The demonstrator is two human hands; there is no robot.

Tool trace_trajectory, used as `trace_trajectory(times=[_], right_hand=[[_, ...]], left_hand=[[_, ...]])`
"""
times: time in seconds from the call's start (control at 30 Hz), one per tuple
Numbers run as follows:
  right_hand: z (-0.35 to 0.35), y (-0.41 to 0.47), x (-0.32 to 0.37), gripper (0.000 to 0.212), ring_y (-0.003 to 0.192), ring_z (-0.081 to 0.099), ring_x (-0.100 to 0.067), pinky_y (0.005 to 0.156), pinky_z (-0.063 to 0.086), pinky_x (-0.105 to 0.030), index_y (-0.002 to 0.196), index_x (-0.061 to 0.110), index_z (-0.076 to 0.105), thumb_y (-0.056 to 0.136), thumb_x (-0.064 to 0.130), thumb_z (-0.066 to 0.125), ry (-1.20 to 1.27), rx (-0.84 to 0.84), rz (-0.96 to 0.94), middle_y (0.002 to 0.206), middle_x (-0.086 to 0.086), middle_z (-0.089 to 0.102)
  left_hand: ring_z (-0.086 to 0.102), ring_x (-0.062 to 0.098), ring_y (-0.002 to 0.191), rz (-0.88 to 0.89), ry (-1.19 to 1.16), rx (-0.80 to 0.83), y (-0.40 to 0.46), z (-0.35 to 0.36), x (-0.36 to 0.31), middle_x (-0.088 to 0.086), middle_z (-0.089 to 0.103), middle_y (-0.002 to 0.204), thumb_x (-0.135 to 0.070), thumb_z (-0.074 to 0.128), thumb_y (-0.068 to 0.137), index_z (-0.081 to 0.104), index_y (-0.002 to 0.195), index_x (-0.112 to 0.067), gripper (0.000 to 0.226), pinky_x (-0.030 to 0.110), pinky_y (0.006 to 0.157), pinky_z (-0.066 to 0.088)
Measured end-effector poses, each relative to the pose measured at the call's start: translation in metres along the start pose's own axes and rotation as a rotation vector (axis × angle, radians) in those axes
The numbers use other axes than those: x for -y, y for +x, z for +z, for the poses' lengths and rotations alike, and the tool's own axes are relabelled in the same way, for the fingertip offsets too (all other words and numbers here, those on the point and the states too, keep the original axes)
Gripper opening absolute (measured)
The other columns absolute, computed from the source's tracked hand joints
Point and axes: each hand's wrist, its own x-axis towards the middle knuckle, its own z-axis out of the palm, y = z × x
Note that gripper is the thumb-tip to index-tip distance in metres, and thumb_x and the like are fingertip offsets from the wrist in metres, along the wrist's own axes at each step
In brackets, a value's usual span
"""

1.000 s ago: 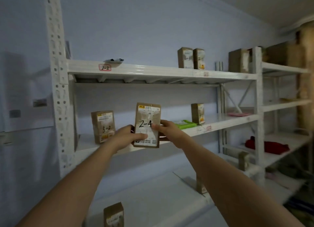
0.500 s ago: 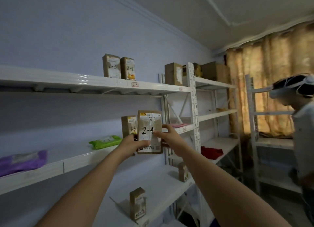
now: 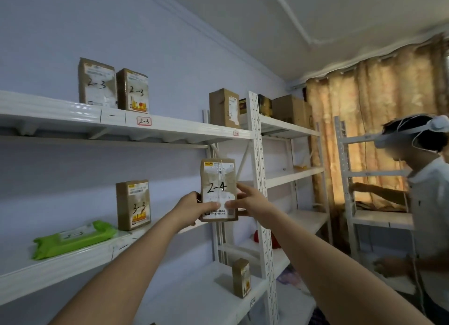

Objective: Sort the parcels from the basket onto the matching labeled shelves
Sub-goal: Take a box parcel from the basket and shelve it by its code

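Observation:
I hold a brown cardboard parcel (image 3: 218, 183) upright in front of me, its white label marked "2-4" by hand. My left hand (image 3: 192, 209) grips its lower left edge and my right hand (image 3: 247, 199) grips its lower right edge, thumbs on the label. Above it runs the white top shelf (image 3: 184, 130), with a red-framed label "2-3" (image 3: 143, 121) and a smaller red label (image 3: 236, 133) further right by the upright post. Two boxes marked "2-3" (image 3: 114, 89) stand on that shelf, and a brown box (image 3: 224, 107) stands above the smaller label.
On the middle shelf stand a box marked "3-3" (image 3: 133, 204) and a green packet (image 3: 73, 239). A small box (image 3: 241, 277) stands on the lower shelf. More racks with cartons (image 3: 290, 109) run rightward. A person with a headset (image 3: 418, 203) works at another rack at the right.
My view has swung right along the racks and the parcel has travelled with it, from the "3-2" section to near the upright post. Both hands keep their grip. The other person came into view.

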Motion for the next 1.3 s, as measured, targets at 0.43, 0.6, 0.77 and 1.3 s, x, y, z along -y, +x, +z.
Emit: trace_trajectory(times=[0.43, 0.6, 0.77, 1.3], right_hand=[[-0.087, 0.208, 0.016, 0.051, 0.083, 0.063, -0.021, 0.072, 0.055, -0.031, 0.131, 0.01, 0.051, 0.084, -0.007, 0.06, 0.022, -0.003, -0.175, 0.095, -0.007, 0.065], [-0.129, 0.28, 0.042, 0.045, 0.088, 0.065, -0.023, 0.075, 0.056, -0.032, 0.127, 0.013, 0.053, 0.086, -0.004, 0.059, 0.06, 0.025, -0.309, 0.102, -0.008, 0.066], [-0.163, 0.348, 0.064, 0.035, 0.09, 0.065, -0.026, 0.082, 0.057, -0.04, 0.117, 0.013, 0.058, 0.086, -0.003, 0.06, 0.086, 0.086, -0.433, 0.103, -0.009, 0.066], [-0.17, 0.471, 0.049, 0.042, 0.089, 0.058, -0.016, 0.082, 0.049, -0.033, 0.13, 0.02, 0.052, 0.091, 0.004, 0.055, 0.157, 0.203, -0.481, 0.104, 0.0, 0.062]], left_hand=[[0.054, 0.007, 0.063, 0.177, 0.128, -0.157, 0.206, -0.025, -0.046, -0.006, 0.061, 0.08, -0.032, 0.065, 0.086, 0.058, 0.098, -0.022, 0.017, 0.018, 0.047, 0.04], [0.056, 0.014, 0.074, 0.252, 0.201, -0.369, 0.27, -0.031, -0.085, 0.001, 0.062, 0.091, -0.035, 0.067, 0.084, 0.06, 0.101, -0.019, 0.025, 0.023, 0.054, 0.038], [0.056, 0.01, 0.076, 0.263, 0.235, -0.513, 0.327, -0.04, -0.12, -0.001, 0.063, 0.097, -0.039, 0.069, 0.081, 0.059, 0.106, -0.015, 0.036, 0.022, 0.059, 0.042], [0.06, 0.017, 0.085, 0.041, 0.384, -0.678, 0.421, -0.054, -0.125, 0.004, 0.064, 0.101, -0.04, 0.07, 0.081, 0.056, 0.115, -0.009, 0.048, 0.028, 0.072, 0.047]])
